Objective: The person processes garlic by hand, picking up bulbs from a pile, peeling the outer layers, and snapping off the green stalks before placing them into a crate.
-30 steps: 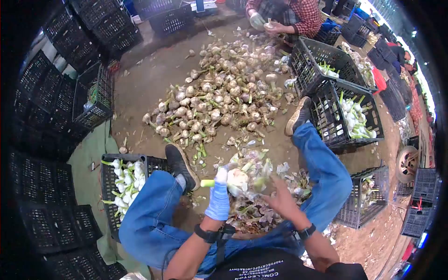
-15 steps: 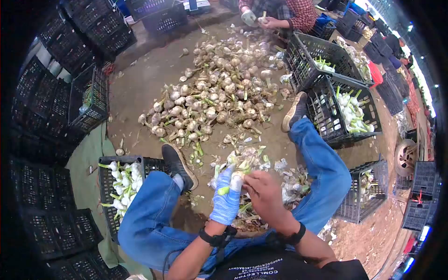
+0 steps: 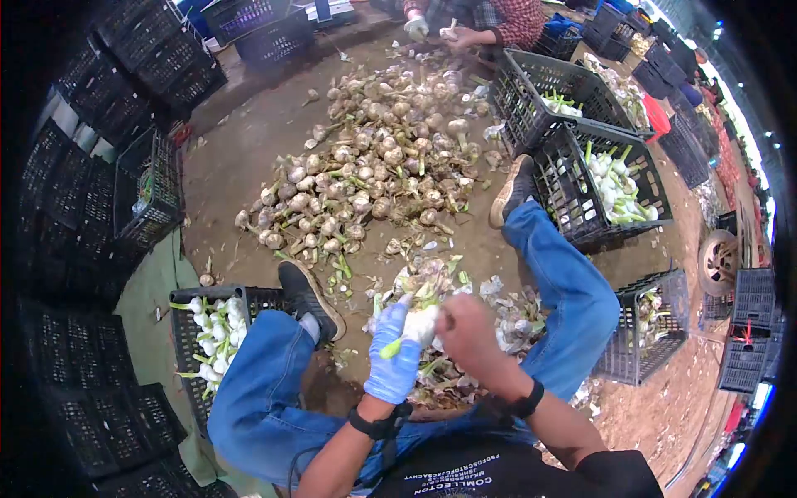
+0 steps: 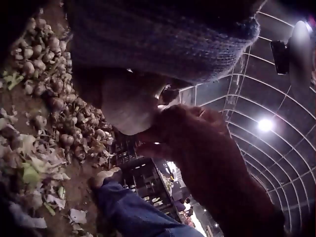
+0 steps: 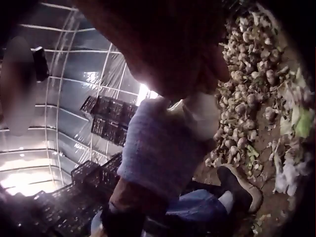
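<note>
My left hand (image 3: 392,355), in a blue-and-white knit glove, grips a pale garlic bulb (image 3: 421,325) whose short green stem sticks out toward me. Against the bulb's right side, my bare right hand (image 3: 475,339) has its fingers curled and pinches at its surface. In the left wrist view the smooth white bulb (image 4: 127,111) shows under the glove, with the right fingertips right at its edge. The right wrist view has the bulb (image 5: 201,116) between the glove and the dark right hand. Below both hands lies a heap of peeled skins and stem scraps (image 3: 519,319).
A large pile of unpeeled garlic (image 3: 374,166) covers the ground ahead. Black crates hold white garlic at left (image 3: 184,357) and right (image 3: 556,191); another (image 3: 618,365) stands by the right knee. Stacked crates (image 3: 75,357) line the left. A person in a checked shirt (image 3: 521,21) sits beyond.
The right hand came in from the right to the bulb and now works against its side. The left hand turned the bulb so its stem points toward me. The head view shifted slightly.
</note>
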Tool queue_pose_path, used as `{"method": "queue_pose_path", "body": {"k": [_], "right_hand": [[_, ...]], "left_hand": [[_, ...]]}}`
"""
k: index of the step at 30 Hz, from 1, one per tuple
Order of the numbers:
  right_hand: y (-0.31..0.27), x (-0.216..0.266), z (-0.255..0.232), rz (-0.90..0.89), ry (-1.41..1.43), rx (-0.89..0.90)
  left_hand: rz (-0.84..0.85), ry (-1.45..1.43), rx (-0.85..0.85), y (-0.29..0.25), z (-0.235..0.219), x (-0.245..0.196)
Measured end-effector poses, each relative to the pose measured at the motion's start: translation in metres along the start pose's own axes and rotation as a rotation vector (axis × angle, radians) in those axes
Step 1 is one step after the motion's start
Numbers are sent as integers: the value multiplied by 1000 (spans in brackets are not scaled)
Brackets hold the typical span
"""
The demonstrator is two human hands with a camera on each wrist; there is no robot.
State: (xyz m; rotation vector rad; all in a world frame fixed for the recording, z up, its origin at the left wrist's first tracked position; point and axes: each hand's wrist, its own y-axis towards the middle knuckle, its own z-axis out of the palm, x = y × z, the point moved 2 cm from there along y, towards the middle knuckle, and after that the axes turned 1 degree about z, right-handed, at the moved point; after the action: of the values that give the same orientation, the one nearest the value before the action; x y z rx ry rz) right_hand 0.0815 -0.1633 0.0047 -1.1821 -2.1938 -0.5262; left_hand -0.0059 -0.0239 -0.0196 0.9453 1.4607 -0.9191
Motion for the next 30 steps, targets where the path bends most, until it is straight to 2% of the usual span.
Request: {"method": "queue_pose_path", "body": {"k": [1,2,3,4,6,8,10,12,14,16,18,22,23,25,26,28,30], "right_hand": [[3,-23,3,4,-3,-3],[6,-56,5,208,119,-14],[11,-64,0,411,243,-25],[9,-63,-2,410,244,-22],[2,-45,-17,243,227,-89],[-3,-26,-25,268,268,-48],[-7,-11,-25,213,535,22],[-4,15,-29,206,529,12],[-3,26,-27,21,366,12],[-4,23,-25,21,375,56],[-4,22,-24,-120,351,33],[-8,29,-28,-103,192,59],[-9,31,-28,-123,110,50],[-11,29,-25,-142,29,41],[-11,22,-20,-143,43,54],[-11,18,-19,-147,61,68],[-11,18,-24,-9,229,98]], "left_hand": [[15,-210,37,-1,0,-1],[15,-212,41,1,0,-12],[-9,-255,19,3,-2,-32],[-34,-295,-7,4,-4,-42],[14,-257,-46,6,-9,-26],[50,-244,22,10,-9,-19],[37,-208,16,7,-6,-22],[65,-172,7,5,-4,-18],[67,-160,-11,4,-4,-18],[67,40,15,2,-7,-13],[123,95,13,2,-9,-17],[300,294,43,6,-11,-35],[300,293,44,7,-13,-38],[217,494,184,7,-14,-41],[217,494,186,6,-11,-40],[16,-33,68,3,-8,-34],[65,-3,53,6,-7,-27]]}}
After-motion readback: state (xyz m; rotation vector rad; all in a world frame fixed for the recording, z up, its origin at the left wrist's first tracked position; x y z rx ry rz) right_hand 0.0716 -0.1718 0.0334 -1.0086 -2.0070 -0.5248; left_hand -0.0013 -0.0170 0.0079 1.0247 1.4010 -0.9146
